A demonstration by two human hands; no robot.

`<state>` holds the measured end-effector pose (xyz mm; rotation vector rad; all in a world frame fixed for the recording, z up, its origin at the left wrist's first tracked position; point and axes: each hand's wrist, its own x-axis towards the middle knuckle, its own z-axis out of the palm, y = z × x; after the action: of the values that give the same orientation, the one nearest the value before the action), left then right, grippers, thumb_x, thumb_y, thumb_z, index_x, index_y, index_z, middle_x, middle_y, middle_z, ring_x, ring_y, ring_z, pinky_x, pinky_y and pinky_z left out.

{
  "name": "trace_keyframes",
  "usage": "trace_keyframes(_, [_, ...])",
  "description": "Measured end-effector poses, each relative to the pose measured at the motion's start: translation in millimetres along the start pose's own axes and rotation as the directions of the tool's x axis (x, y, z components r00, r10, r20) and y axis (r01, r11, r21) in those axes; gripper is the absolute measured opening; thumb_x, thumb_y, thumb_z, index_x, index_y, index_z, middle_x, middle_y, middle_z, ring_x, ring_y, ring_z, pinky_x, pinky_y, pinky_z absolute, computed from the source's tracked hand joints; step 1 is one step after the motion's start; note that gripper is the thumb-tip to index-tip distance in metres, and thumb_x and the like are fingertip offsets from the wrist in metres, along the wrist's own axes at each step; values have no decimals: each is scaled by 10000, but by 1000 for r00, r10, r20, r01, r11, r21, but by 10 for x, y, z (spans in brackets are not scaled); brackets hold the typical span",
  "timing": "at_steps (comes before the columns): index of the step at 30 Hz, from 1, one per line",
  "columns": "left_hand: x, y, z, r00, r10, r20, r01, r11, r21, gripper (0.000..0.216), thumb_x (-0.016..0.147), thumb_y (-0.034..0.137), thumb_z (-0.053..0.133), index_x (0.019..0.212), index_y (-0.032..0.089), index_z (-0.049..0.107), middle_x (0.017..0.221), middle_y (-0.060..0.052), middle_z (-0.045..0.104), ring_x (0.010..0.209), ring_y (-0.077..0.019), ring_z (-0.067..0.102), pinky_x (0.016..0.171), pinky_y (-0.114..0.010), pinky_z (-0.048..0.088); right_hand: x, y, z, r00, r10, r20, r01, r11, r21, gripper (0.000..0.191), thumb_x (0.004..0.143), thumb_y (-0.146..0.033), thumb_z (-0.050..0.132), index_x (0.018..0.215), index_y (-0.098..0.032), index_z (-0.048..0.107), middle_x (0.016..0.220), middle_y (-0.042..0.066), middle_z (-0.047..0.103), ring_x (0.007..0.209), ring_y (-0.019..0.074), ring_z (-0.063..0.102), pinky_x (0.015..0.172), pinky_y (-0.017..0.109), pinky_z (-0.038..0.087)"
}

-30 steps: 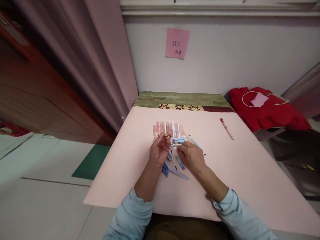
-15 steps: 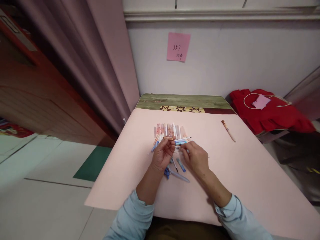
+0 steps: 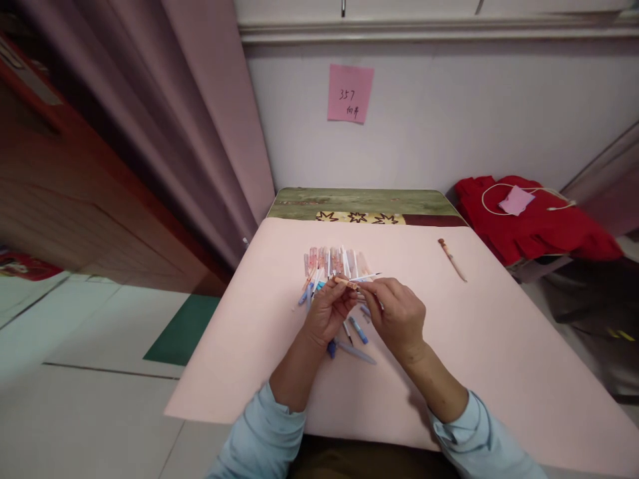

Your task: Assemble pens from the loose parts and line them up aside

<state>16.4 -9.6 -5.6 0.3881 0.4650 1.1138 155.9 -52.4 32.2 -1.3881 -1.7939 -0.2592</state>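
My left hand point(image 3: 325, 315) is closed around a short tan-orange pen barrel point(image 3: 346, 283), held above the table. At the barrel's right end, the fingertips of my right hand point(image 3: 400, 317) are pinched together; what they hold is too small to make out. Behind my hands lies a row of pinkish clear pen barrels point(image 3: 319, 258) mixed with white refills. Blue pen pieces point(image 3: 306, 293) lie beside my left hand, partly hidden by it. Nearer to me are a short blue pen piece point(image 3: 358, 330) and a pale blue tapered barrel point(image 3: 357, 352).
A whole brown-topped pen point(image 3: 452, 260) lies apart at the right of the pink table cover point(image 3: 239, 372). Beyond the table's green far edge point(image 3: 369, 197) stands a wall with a pink note point(image 3: 350, 94). Red cloth point(image 3: 544, 229) with a white cord sits at the right.
My right hand has come up from the blue pen pieces to the end of the tan-orange barrel. My left hand has tilted the barrel and moved slightly right.
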Motion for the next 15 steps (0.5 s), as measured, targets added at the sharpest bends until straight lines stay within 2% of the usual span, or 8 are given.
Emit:
trace_keyframes(10, [1,-18,5,999,-2,38,3,1000,-20,155,782,161,730,895,128,630,799,-18,686,672,-77,662,663,-165,557,22,-29,-17,999,-33,28,33,999,-29,187,959,-257,523,959,-238,709,880,48,712,785,166,614,723,290,378])
trace_keyframes(15, [4,-21,0,1000,-11,26,12,1000,-18,171,761,156,749,885,131,634,776,-12,684,667,-82,663,658,-168,552,50,-54,-46,997,-59,53,64,992,-107,201,966,-258,508,963,-253,709,868,37,713,759,158,599,704,290,366])
